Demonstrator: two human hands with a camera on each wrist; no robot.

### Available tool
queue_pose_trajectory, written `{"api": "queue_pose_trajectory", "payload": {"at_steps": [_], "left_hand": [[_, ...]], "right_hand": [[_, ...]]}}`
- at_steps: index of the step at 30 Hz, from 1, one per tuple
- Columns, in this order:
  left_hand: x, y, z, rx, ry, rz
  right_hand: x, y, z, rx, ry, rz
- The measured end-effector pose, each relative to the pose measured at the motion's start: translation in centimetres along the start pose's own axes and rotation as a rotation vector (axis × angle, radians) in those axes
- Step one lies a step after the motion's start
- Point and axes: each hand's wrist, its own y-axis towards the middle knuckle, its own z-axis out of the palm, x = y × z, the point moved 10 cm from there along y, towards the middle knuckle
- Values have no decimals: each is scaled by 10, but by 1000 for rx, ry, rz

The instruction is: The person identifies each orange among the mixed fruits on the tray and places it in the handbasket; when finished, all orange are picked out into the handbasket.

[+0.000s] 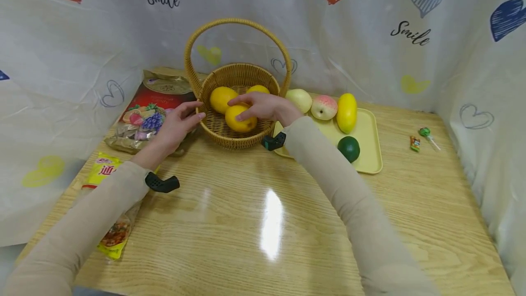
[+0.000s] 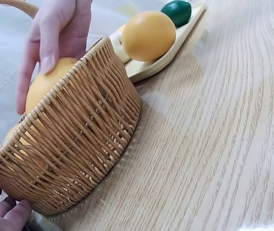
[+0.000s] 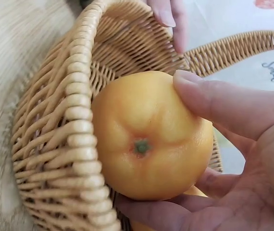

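Head view. Basketed: three oranges (image 1: 240, 125), frontmost pinched in right hand (image 1: 267, 105). Left hand (image 1: 172, 128): at rim of wicker basket (image 1: 231, 142), grip cannot be told. Still outside, on yellow tray (image 1: 369, 138): four other fruits (image 1: 347, 112).

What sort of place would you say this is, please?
Probably a small indoor tabletop set, arranged for handling things: a curtain printed with hearts and "Smile" surrounds the back and sides of a wooden table, which holds a basket of fruit.
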Motion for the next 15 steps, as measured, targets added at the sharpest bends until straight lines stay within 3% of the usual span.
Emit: {"api": "queue_pose_trajectory", "payload": {"at_steps": [11, 15], "left_hand": [[0, 0, 0, -1, 4, -2], [0, -1, 0, 6, 2, 2]], "right_hand": [[3, 14, 4, -5, 4, 75], [5, 16, 12, 51, -161, 75]]}}
